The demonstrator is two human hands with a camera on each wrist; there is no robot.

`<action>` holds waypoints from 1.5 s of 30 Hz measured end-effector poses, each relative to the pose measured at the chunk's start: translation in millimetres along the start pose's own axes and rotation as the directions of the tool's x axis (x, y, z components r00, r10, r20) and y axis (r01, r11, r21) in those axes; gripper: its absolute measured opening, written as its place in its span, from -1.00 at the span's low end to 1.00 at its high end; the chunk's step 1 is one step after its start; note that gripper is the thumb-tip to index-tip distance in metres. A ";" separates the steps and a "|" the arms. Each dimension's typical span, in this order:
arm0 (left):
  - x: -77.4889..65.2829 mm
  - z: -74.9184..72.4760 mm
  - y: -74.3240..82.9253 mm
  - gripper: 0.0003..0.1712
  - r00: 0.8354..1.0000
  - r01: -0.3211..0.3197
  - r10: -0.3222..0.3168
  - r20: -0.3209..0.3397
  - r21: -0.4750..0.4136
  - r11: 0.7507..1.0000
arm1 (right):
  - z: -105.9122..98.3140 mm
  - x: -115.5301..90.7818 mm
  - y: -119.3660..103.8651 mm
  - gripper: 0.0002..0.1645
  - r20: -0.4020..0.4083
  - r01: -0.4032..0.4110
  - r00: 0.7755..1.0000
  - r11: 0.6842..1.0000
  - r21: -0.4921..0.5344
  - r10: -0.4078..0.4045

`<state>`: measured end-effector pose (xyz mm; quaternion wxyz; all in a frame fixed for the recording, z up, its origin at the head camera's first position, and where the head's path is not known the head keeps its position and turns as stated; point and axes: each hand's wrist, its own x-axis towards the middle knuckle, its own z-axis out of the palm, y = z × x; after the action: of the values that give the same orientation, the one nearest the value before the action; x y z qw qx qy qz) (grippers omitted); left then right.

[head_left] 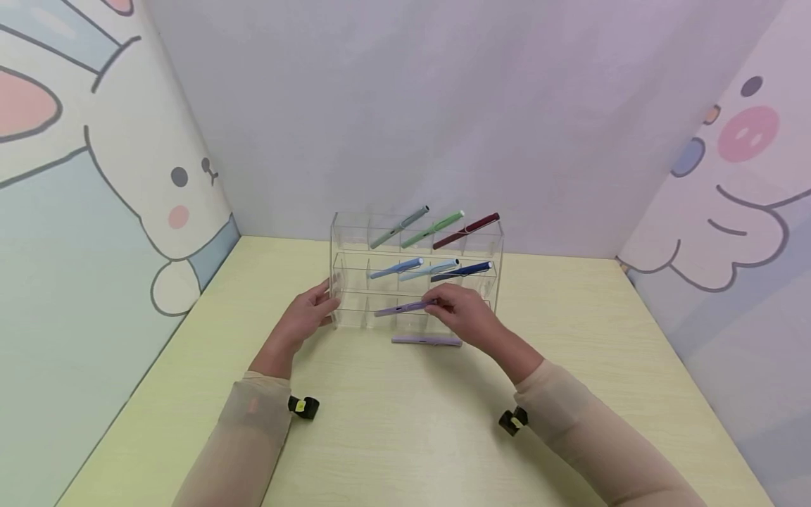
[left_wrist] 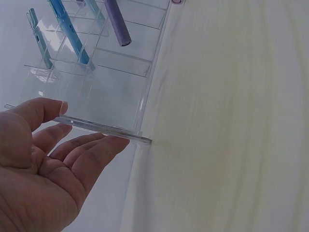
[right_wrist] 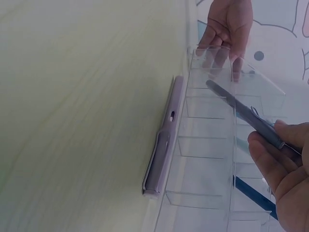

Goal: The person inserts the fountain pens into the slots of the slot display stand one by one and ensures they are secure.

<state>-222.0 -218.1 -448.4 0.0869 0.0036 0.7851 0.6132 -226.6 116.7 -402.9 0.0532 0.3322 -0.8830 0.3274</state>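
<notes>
A clear acrylic pen rack with stepped rows of compartments stands on the table. My left hand grips its left side panel, thumb on one face and fingers on the other, as the left wrist view shows. My right hand pinches a purple pen near its capped end, holding it slantwise over the lowest row. A second, lilac pen lies on the table along the rack's front edge. In the middle row rest a blue pen, a light blue pen and a navy pen.
The top row holds a grey-green pen, a green pen and a dark red pen. Behind the rack rises a pale wall. Cartoon-printed panels flank the light wooden table.
</notes>
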 end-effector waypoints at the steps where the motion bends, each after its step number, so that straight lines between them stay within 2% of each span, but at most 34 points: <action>1: -0.1 0.2 0.1 -0.31 1.000 -0.001 0.001 0.002 -0.002 1.000 | 0.8 1.2 -0.5 -0.83 0.012 -0.001 1.000 1.000 0.000 0.001; 8: 0.9 -0.7 -0.6 -0.32 1.000 0.006 -0.006 -0.001 -0.010 1.000 | 5.6 11.6 -4.5 -0.82 0.066 0.013 0.998 1.000 -0.007 -0.012; 18: 3.0 -1.6 1.0 -0.32 1.000 -0.020 0.020 0.006 -0.011 1.000 | 6.6 24.8 -10.9 -0.82 0.124 -0.017 0.992 1.000 -0.024 0.020; 35: 1.5 -2.9 0.9 -0.31 1.000 0.007 -0.007 0.010 -0.022 1.000 | 11.1 24.4 -10.3 -0.81 0.156 -0.036 0.987 0.999 -0.009 0.037; 41: 1.3 -2.6 -1.3 -0.30 1.000 0.010 -0.010 -0.002 -0.008 1.000 | 6.6 19.3 -8.4 -0.58 0.186 -0.040 0.982 0.999 0.018 0.036; 45: 1.6 -2.7 -1.5 -0.30 1.000 0.017 -0.017 -0.002 0.005 1.000 | -5.4 10.4 -6.4 -0.48 0.164 -0.068 0.984 0.997 0.024 0.064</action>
<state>-223.8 -220.9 -449.4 0.0916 -0.0034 0.7868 0.6104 -231.4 110.7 -392.0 -0.0351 0.3292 -0.8899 0.3137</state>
